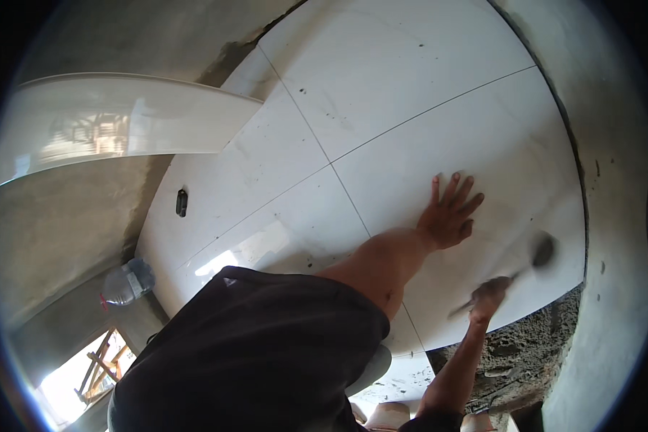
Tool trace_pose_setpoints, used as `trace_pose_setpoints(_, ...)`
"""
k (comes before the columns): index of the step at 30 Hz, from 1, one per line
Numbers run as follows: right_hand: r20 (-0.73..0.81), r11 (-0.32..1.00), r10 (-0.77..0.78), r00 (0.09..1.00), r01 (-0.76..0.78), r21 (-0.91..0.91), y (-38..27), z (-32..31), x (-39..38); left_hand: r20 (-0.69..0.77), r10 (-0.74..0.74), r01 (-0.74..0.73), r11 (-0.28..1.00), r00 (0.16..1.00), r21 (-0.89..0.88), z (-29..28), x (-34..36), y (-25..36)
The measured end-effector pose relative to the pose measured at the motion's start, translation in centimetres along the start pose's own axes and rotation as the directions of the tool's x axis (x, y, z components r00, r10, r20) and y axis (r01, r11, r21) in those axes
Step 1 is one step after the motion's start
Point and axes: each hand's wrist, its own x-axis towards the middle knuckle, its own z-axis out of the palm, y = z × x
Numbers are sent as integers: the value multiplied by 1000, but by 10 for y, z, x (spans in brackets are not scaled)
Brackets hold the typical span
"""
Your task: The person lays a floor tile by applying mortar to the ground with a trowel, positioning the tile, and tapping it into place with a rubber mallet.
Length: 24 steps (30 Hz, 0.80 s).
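My left hand (450, 217) lies flat on a large white floor tile (511, 151), its fingers spread. Nearer to me, my right hand (489, 297) is wrapped round the handle of a mallet with a dark, rounded head (543, 250). The head is smeared by motion and hangs over the same tile, toward its right side; whether it touches the surface I cannot tell. Thin straight joints separate this tile from its white neighbours. Close by my right forearm, rough grey mortar (529, 345) shows past the tile's near edge.
A glossy pale panel (144, 119) stands out from the left wall over the tiles. A small black object (182, 202) lies on the floor at left, with a clear plastic bottle (128, 282) near the wall. A bare grey wall (615, 209) borders the tiles on the right.
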Motion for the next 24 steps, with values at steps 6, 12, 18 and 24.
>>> trace_pose_setpoints(6, -143, 939, 227, 963, -177, 293, -92, 41, -23, 26, 39, -39, 999, 999, 21, -1, 4, 1)
trace_pose_setpoints(12, -281, 908, 406, 870, -347, 234, -190, 34, -5, 137, 4, -20, 993, 991, 119, 2, -1, 8)
trace_pose_setpoints(18, -368, 973, -203, 907, 147, -176, -89, 7, -26, 329, 218, -301, 926, 919, 228, -10, 56, 25)
trace_pose_setpoints(24, -337, 970, 245, 909, -231, 82, -132, 31, -13, 338, 153, -236, 947, 929, 220, -6, 45, 15)
